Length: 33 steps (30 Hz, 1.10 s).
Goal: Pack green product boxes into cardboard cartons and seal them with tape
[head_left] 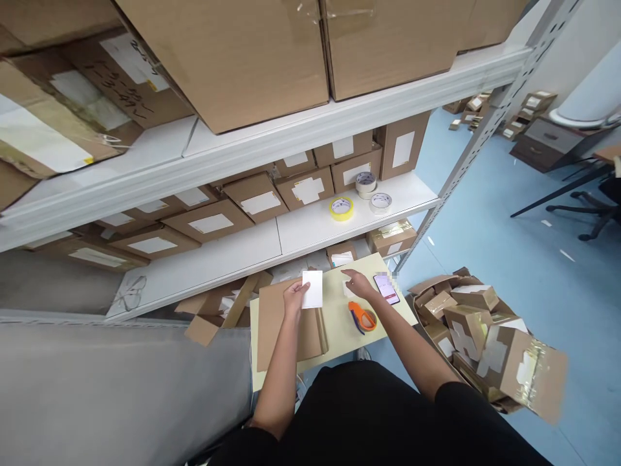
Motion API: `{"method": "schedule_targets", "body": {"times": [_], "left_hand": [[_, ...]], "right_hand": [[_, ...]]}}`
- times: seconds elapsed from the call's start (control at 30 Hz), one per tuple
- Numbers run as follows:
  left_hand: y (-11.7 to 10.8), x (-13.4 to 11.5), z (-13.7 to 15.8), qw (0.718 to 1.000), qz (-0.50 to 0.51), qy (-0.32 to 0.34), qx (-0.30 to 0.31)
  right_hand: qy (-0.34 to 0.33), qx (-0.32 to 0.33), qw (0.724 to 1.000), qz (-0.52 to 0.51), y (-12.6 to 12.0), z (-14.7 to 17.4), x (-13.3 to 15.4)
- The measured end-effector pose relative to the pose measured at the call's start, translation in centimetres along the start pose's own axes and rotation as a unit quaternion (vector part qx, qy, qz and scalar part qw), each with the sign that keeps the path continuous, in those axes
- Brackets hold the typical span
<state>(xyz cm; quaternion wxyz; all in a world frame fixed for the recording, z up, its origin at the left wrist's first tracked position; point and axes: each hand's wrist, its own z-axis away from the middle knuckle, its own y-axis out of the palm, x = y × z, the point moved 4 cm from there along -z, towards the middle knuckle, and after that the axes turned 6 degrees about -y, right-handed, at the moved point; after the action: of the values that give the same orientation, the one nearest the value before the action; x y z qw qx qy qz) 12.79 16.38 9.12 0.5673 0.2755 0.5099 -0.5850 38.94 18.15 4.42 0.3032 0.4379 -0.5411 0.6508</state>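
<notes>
My left hand (294,299) is closed on the edge of a white rectangular sheet of paper (313,289), thumb on top, over a flat piece of cardboard (276,333). My right hand (358,283) hovers at the table's far side, index finger stretched to the left and the other fingers bent. Just below its fingers is a small white slip (347,289); whether they touch it I cannot tell. An orange tape dispenser (356,312) lies closer to my body. To the right of that hand rests a phone (387,289) with its screen lit.
The pale yellow table (334,343) stands against a metal shelf (252,236) of cardboard boxes. Tape rolls, one yellow (341,208), sit on that shelf. On the right, a large carton overflows with small boxes (466,330). An opened box (220,310) is at the left.
</notes>
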Motion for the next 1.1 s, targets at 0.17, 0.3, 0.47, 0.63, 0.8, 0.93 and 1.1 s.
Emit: {"method": "schedule_targets", "body": {"times": [0.17,0.3,0.47,0.63,0.8,0.93,1.1], "left_hand": [[0.1,-2.0,4.1,0.965,0.261,-0.033,-0.016],[-0.5,-4.2,6.6,0.953,0.302,-0.016,-0.023],[-1.7,-5.5,8.4,0.950,0.307,0.004,-0.055],[-2.1,-5.7,9.6,0.956,0.286,0.019,-0.060],[-2.3,-5.3,9.8,0.963,0.262,0.021,-0.050],[-3.1,-5.7,10.3,0.991,0.095,0.033,-0.086],[-1.9,-7.7,13.5,0.991,-0.047,0.122,0.023]], "right_hand": [[0.001,0.009,0.972,-0.237,3.2,4.2,5.0],[0.008,-0.018,0.949,-0.313,2.8,7.3,8.2],[-0.006,-0.018,0.948,-0.317,1.8,8.8,11.3],[-0.024,-0.012,0.958,-0.285,2.0,9.1,13.0],[-0.031,-0.011,0.957,-0.289,2.0,9.3,13.4],[-0.061,-0.006,0.949,-0.308,1.8,9.5,13.8],[-0.088,-0.012,0.941,-0.326,1.3,9.7,14.5]]}}
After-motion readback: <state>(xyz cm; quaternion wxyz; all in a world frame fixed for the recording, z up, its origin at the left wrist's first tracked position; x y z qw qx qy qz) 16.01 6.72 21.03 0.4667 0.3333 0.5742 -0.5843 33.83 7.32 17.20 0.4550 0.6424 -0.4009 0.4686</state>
